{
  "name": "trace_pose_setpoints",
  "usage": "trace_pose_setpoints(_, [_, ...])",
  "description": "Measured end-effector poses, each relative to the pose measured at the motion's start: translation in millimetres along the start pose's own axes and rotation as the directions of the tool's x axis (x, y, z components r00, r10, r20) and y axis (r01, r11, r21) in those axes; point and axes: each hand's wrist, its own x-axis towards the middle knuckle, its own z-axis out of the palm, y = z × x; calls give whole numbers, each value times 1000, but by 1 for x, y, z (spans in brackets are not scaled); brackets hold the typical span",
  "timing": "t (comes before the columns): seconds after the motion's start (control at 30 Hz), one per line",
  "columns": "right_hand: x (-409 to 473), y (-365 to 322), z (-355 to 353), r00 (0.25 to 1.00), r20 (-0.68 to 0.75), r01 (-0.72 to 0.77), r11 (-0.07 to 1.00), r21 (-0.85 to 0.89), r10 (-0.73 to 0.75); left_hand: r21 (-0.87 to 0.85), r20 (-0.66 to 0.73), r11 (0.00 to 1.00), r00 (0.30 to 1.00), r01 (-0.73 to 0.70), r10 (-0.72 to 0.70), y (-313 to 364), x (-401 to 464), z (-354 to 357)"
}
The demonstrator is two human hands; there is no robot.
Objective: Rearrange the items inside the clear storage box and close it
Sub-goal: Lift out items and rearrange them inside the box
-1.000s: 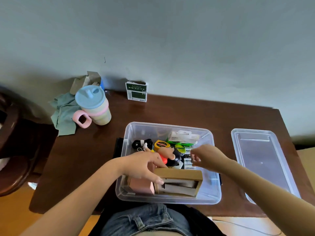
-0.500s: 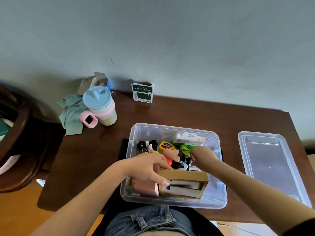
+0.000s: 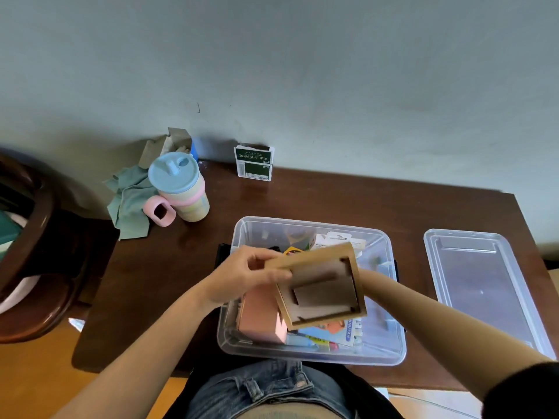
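The clear storage box [image 3: 390, 355] stands open on the brown table in front of me. My left hand [image 3: 242, 276] grips the left edge of a shallow brown cardboard box [image 3: 323, 285] and holds it tilted above the storage box. My right forearm [image 3: 393, 300] reaches in under that cardboard box, which hides the right hand. Inside lie a pink box [image 3: 261, 319] at the near left, a colourful printed pack [image 3: 326, 335] on the floor, a white packet [image 3: 335, 241] at the back and a yellow item [image 3: 292, 251]. The clear lid [image 3: 481, 282] lies flat to the right.
A pastel sippy cup [image 3: 181, 189] with a pink handle stands at the table's back left beside a green cloth [image 3: 130, 204]. A green and white carton [image 3: 254, 163] leans against the wall. A dark wooden chair [image 3: 30, 267] is on the left.
My left hand has lifted the cardboard box up out of the near side of the storage box and tilted it. My right hand has gone beneath it and out of sight.
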Motion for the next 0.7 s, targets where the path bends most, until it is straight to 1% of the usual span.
trace_pose_setpoints(0.03, [-4,5,4,1000,10,-19,999,43,18,-67,-74,998,997,-17,12,0,1,-3])
trace_pose_setpoints(0.07, [-6,10,11,996,9,-89,978,189,89,-156,-146,987,989,-31,8,-2,2,-5])
trace_pose_setpoints(0.1, [-8,10,13,989,-26,-136,955,263,148,-253,-215,966,976,-44,-12,-2,3,-8])
trace_pose_setpoints(0.13, [-8,13,16,984,-61,-147,950,276,170,-338,-283,938,959,-72,-28,-2,5,-11])
trace_pose_setpoints(0.17, [-16,15,14,972,-79,-193,946,262,220,-395,-348,912,937,-109,-38,-1,7,-14])
trace_pose_setpoints(0.2, [-23,18,12,958,-99,-239,943,231,267,-415,-404,899,914,-140,-44,-1,8,-17])
trace_pose_setpoints(0.27, [-39,27,12,944,-108,-298,945,133,313,-408,-489,893,871,-189,-39,0,11,-23])
trace_pose_setpoints(0.33, [-53,34,15,927,-102,-356,933,54,360,-362,-534,908,845,-211,-16,-1,14,-29])
trace_pose_setpoints(0.43, [-59,33,27,914,-89,-398,917,-1,396,-207,-560,963,828,-173,28,-5,14,-35])
trace_pose_setpoints(0.53, [-55,25,32,920,-54,-390,920,-45,387,-91,-538,984,839,-155,83,-9,14,-35])
trace_pose_setpoints(0.6, [-51,21,31,912,-51,-410,911,-47,408,41,-512,988,846,-150,149,-11,15,-35])
trace_pose_setpoints(0.7, [-50,17,24,905,-118,-416,908,-56,408,273,-418,954,879,-121,231,-16,14,-33])
